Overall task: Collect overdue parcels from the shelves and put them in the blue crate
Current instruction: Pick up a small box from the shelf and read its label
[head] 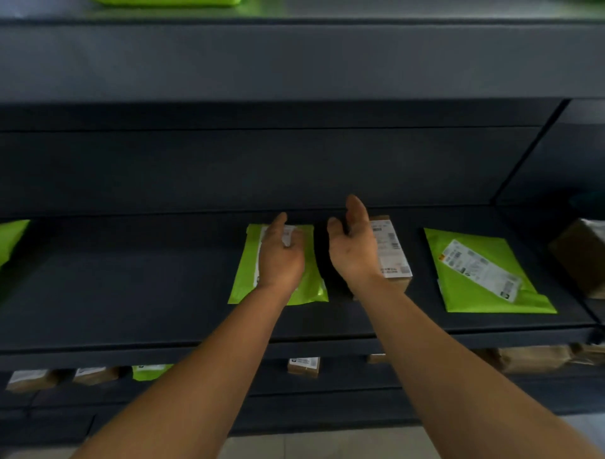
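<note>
Both arms reach over the dark middle shelf (137, 295). My left hand (281, 258) lies over a lime-green mailer bag (311, 285) with a white label, fingers relaxed; contact cannot be told. My right hand (352, 249) hovers open, palm turned left, in front of a brown cardboard box (393, 252) with a white label. Its fingers do not grip the box. A second green mailer (487, 278) with a slanted label lies further right. The blue crate is out of view.
A brown parcel (586, 255) sits at the shelf's far right and a green bag corner (11, 236) at the far left. On the lower shelf lie several small boxes (303, 366) and a green mailer (149, 372). Another green bag (167, 2) lies on the top shelf.
</note>
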Action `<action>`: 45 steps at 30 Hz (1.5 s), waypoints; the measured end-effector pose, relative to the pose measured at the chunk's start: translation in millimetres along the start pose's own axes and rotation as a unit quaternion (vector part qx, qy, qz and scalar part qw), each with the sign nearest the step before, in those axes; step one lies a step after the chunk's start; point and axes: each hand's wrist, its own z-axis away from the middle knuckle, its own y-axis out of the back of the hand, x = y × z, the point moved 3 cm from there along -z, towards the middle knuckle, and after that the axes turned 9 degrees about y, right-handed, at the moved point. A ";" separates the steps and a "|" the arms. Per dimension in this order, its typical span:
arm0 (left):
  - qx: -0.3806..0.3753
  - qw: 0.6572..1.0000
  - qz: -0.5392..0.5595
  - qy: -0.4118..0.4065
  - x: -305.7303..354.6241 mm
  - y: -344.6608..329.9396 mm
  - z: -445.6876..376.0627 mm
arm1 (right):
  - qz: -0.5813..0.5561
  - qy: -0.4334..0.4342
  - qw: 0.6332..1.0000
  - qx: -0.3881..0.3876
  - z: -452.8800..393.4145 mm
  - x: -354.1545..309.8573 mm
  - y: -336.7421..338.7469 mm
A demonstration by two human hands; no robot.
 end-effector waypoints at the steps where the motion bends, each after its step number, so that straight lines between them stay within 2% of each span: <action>1: -0.012 1.000 0.012 0.005 2.8 -10.2 4.1 | 0.008 0.012 1.000 0.020 -2.2 0.8 9.8; 4: -0.055 0.997 0.040 0.033 8.7 -37.3 16.8 | 0.040 0.025 0.996 0.073 -10.5 12.0 38.1; 7: -0.084 0.994 0.035 0.054 7.0 -59.6 24.8 | 0.057 -0.001 0.995 0.083 -19.9 28.6 63.4; 15: -0.072 0.986 0.027 0.146 -20.8 -92.0 25.0 | 0.002 -0.193 0.981 0.006 -24.7 80.7 85.2; 18: -0.064 0.979 0.052 0.186 -29.3 -94.9 28.5 | -0.021 -0.220 0.975 -0.030 -18.7 90.2 82.9; 24: -0.081 0.973 0.100 0.193 -34.2 -101.9 35.6 | -0.050 -0.198 0.978 -0.046 -16.6 88.5 86.1; 36: -0.075 0.981 0.150 0.101 -25.8 -103.1 46.5 | -0.159 -0.131 0.978 -0.025 -11.4 79.4 95.6; 45: -0.082 0.982 0.162 0.054 -14.8 -102.5 52.1 | -0.184 -0.093 0.978 -0.014 -11.4 70.2 101.8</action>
